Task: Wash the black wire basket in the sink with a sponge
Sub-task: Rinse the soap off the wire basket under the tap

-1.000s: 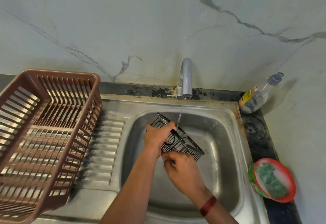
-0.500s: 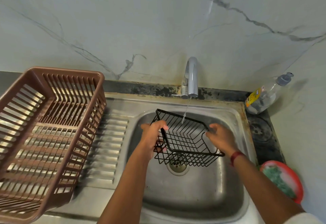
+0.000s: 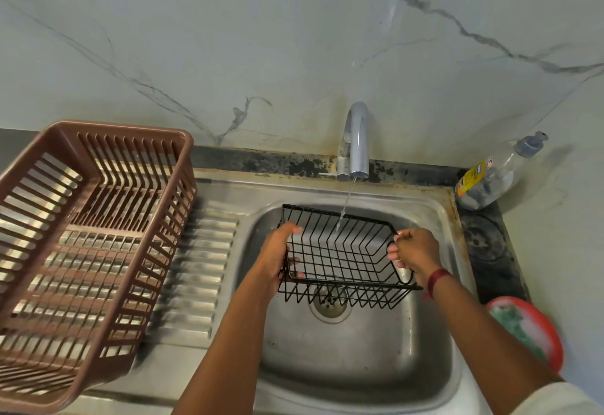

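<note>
The black wire basket (image 3: 343, 254) is held open side up over the steel sink (image 3: 353, 356), above the drain. My left hand (image 3: 277, 256) grips its left end and my right hand (image 3: 415, 253) grips its right end. A thin stream of water falls from the faucet (image 3: 356, 140) into the basket's far side. A green sponge (image 3: 513, 326) lies in a red dish (image 3: 552, 342) on the counter at the right, apart from both hands.
A large brown plastic dish rack (image 3: 88, 251) stands on the ribbed drainboard (image 3: 199, 258) at the left. A clear soap pump bottle (image 3: 490, 179) leans in the back right corner. The marble wall rises right behind the faucet.
The basket was turned from on edge to open side up. My right hand moved from its near side to its right end, and both hands now hold it steady under the stream.
</note>
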`<state>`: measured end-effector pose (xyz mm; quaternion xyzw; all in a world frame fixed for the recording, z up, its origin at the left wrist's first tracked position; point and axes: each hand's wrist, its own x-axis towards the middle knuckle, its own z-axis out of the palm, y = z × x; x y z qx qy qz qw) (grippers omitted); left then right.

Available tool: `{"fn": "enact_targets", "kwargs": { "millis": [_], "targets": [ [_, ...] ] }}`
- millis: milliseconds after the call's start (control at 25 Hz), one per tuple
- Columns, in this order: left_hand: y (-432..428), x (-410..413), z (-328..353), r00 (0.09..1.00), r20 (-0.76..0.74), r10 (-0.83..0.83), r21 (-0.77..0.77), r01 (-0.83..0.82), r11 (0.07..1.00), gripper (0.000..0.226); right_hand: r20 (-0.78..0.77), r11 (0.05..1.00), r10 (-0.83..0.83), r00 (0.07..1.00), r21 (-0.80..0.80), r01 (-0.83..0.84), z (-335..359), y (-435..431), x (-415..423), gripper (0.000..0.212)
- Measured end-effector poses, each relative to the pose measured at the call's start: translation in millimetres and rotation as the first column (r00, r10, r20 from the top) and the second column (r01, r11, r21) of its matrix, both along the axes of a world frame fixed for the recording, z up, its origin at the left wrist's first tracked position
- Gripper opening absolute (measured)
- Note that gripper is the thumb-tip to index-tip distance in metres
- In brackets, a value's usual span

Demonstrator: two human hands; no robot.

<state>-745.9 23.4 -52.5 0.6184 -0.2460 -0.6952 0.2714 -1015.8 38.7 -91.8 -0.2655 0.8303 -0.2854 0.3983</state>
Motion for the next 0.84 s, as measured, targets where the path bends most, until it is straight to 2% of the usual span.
{"fn": "enact_targets", "kwargs": {
  "millis": [40,160,240,360,440,520,560,640,680,760,840],
  "targets": [
    [1.2,0.3,-1.5,0.999,0.041,0.005,0.004,-0.005,1.000,0.046,-0.003,0.999,-0.032,0.999,-0.012,0.032,2.4,-1.1,1.1,0.015],
    [6.0,2.0,-1.2,0.981,0.188,-0.044,0.055,0.034,0.998,0.085,-0.019,0.995,-0.095,0.995,-0.036,0.094,4.4,-3.6,3.0,0.013],
    [10.8,3.6,3.5,0.975,0.203,-0.086,0.118,0.063,0.991,0.087,-0.021,0.992,-0.114,0.993,-0.064,0.113,4.3,-3.5,4.6,0.013],
    [15.1,9.3,8.4,0.993,0.100,-0.056,0.134,0.042,0.990,0.054,-0.040,0.990,-0.124,0.991,-0.075,0.121,2.4,-3.0,9.3,0.015],
    [15.6,14.3,4.1,0.998,0.049,-0.046,0.082,0.042,0.996,0.034,-0.252,0.982,-0.098,0.963,-0.180,0.053,3.5,-0.4,15.4,0.013],
    [15.2,15.0,3.7,0.996,0.057,-0.066,0.006,0.066,0.998,0.017,-0.520,0.922,-0.036,0.853,-0.347,-0.173,11.9,1.3,18.4,0.014],
    [14.9,15.1,4.9,0.996,0.070,-0.060,-0.037,0.063,0.997,0.008,-0.588,0.874,0.040,0.808,-0.372,-0.314,16.9,-0.7,19.4,0.015],
    [14.4,15.4,8.2,0.998,0.043,-0.053,-0.113,0.057,0.992,0.010,-0.547,0.818,0.292,0.785,-0.282,-0.501,28.6,-9.6,22.4,0.019],
    [13.5,15.2,9.1,0.998,0.028,-0.058,-0.137,0.061,0.989,0.014,-0.509,0.810,0.426,0.748,-0.153,-0.566,30.3,-16.8,21.5,0.020],
    [12.4,14.7,11.0,0.996,0.037,-0.078,-0.155,0.083,0.984,0.013,-0.486,0.735,0.627,0.609,0.108,-0.670,36.0,-30.9,18.2,0.021],
    [12.7,14.7,13.1,0.995,0.060,-0.084,-0.140,0.091,0.986,0.015,-0.463,0.599,0.762,0.452,0.240,-0.764,47.3,-42.9,22.2,0.025]
  ]
}}
